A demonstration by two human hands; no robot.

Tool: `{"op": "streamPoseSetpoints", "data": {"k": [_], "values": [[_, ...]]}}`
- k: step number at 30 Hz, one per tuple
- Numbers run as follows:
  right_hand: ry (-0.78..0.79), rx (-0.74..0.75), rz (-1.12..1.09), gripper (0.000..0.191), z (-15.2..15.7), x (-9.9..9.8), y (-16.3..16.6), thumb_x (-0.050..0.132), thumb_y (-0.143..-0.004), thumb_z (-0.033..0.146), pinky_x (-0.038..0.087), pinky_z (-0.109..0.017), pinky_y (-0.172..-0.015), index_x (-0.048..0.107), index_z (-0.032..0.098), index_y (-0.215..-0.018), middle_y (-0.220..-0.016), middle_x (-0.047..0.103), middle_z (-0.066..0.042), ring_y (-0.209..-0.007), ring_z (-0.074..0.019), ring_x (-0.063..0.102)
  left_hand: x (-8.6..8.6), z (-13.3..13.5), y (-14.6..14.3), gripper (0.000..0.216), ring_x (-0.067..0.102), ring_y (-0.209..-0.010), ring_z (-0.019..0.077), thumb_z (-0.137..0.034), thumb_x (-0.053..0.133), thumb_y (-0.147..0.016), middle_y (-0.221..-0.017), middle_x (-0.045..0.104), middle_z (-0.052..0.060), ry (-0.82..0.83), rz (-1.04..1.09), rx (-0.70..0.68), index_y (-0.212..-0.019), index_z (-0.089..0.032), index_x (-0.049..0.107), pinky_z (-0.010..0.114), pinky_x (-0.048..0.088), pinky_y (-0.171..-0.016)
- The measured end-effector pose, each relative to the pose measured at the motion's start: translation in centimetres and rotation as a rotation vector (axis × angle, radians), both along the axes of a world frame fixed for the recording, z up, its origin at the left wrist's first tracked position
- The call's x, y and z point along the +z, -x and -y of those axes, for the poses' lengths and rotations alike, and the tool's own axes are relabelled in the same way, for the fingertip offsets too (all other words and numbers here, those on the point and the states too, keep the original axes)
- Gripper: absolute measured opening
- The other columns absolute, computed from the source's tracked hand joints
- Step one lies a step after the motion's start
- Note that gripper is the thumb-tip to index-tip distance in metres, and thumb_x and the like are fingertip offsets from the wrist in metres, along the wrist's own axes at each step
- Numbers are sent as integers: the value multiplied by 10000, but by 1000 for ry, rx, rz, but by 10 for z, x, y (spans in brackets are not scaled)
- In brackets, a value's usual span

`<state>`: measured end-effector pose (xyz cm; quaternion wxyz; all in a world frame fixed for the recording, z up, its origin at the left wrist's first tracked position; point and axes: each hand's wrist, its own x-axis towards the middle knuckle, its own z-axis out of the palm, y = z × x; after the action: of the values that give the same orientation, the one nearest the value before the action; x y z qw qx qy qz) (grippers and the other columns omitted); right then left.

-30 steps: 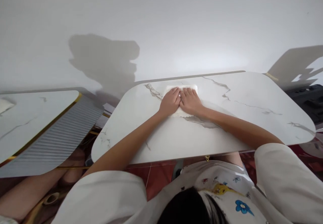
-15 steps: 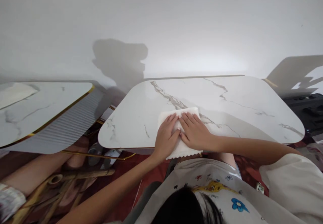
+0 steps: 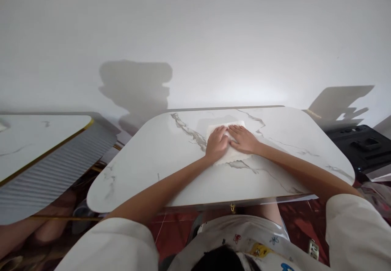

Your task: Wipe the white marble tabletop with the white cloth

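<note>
A white cloth (image 3: 233, 156) lies flat on the white marble-patterned table (image 3: 152, 153). My left hand (image 3: 217, 144) presses on the cloth's left part, its fingers laid forward and slightly bent. Beside it, my right hand (image 3: 244, 139) rests flat on the cloth with its fingers stretched out. The two hands angle inward, and their fingertips almost meet near the cloth's far edge. Part of the cloth is hidden beneath them.
A white wall (image 3: 214, 38) stands right behind the table. To the left is a second marble-patterned table (image 3: 39, 140) with a ribbed side and gold trim. A black case (image 3: 363, 146) sits at the right. Below, a person's leg (image 3: 51, 226) shows at the lower left.
Both hands have slid the cloth forward over the tabletop, away from my body and towards the wall. My arms are stretched out further, and the view has shifted a little.
</note>
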<state>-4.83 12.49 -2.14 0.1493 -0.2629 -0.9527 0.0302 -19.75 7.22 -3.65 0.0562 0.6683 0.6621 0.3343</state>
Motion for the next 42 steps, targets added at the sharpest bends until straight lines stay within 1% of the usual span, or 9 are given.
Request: {"op": "streamPoseSetpoints", "data": {"k": [8, 12, 15, 19, 24, 28, 32, 37, 42], "values": [[-43, 24, -23, 498, -75, -3, 79, 420, -932, 305, 275, -403, -1094, 432, 65, -1368, -1418, 449, -153, -1315, -258, 390, -7, -70, 72, 445, 446, -1280, 236, -215, 317, -869, -1328, 544, 122, -69, -223, 83, -1249, -112, 525, 384, 313, -1117], [-47, 19, -38, 494, -103, -5, 101, 402, -943, 304, 267, -387, -1094, 439, 39, -1358, -1408, 458, -163, -1310, -255, 394, -4, -99, 91, 455, 448, -1272, 243, -194, 303, -872, -1337, 528, 148, -31, -333, 88, -1255, -67, 513, 370, 313, -1109], [-24, -8, -21, 498, -123, -3, 99, 395, -946, 306, 260, -381, -1095, 426, 51, -1373, -1420, 446, -154, -1316, -258, 385, -2, -123, 86, 446, 443, -1270, 250, -178, 291, -884, -1337, 521, 160, -9, -377, 96, -1254, -48, 504, 369, 306, -1103], [-11, -78, 2, 501, -144, -1, 73, 391, -943, 292, 256, -366, -1093, 422, 44, -1377, -1417, 449, -154, -1317, -259, 377, 1, -152, 59, 388, 481, -1222, 242, -147, 306, -879, -1264, 575, 135, -8, -366, 68, -1178, -95, 548, 375, 347, -1064], [-33, -183, -6, 496, -145, -3, 30, 373, -933, 273, 268, -378, -1083, 428, 49, -1373, -1413, 454, -151, -1317, -261, 366, 1, -165, 18, 358, 498, -1194, 246, -148, 314, -885, -1222, 594, 137, -56, -365, -28, -1149, -105, 553, 390, 369, -1035], [-25, -291, -9, 519, -120, -6, 8, 346, -932, 271, 238, -407, -1100, 397, 35, -1391, -1443, 410, -164, -1344, -277, 325, -2, -152, -2, 405, 427, -1283, 232, -154, 305, -897, -1350, 514, 137, -70, -353, -111, -1247, -93, 500, 392, 317, -1085], [-21, -338, -2, 529, -80, -6, -3, 337, -929, 286, 224, -431, -1109, 397, 35, -1391, -1452, 395, -169, -1352, -289, 314, -3, -118, -10, 438, 383, -1326, 222, -178, 290, -909, -1396, 477, 124, -64, -355, -159, -1301, -97, 468, 385, 281, -1116], [-28, -312, -5, 535, -16, -3, -7, 363, -922, 292, 234, -450, -1110, 414, 8, -1372, -1438, 404, -200, -1345, -312, 325, 1, -56, -10, 464, 390, -1324, 227, -193, 298, -893, -1402, 471, 130, -29, -297, -204, -1311, -93, 471, 398, 284, -1124], [-17, -266, -45, 539, 59, -3, -11, 362, -921, 312, 240, -468, -1116, 414, 33, -1380, -1441, 404, -186, -1352, -306, 320, 2, 23, -11, 494, 385, -1333, 215, -202, 354, -842, -1406, 480, 77, 13, -154, -169, -1311, -146, 498, 401, 282, -1141]]}}
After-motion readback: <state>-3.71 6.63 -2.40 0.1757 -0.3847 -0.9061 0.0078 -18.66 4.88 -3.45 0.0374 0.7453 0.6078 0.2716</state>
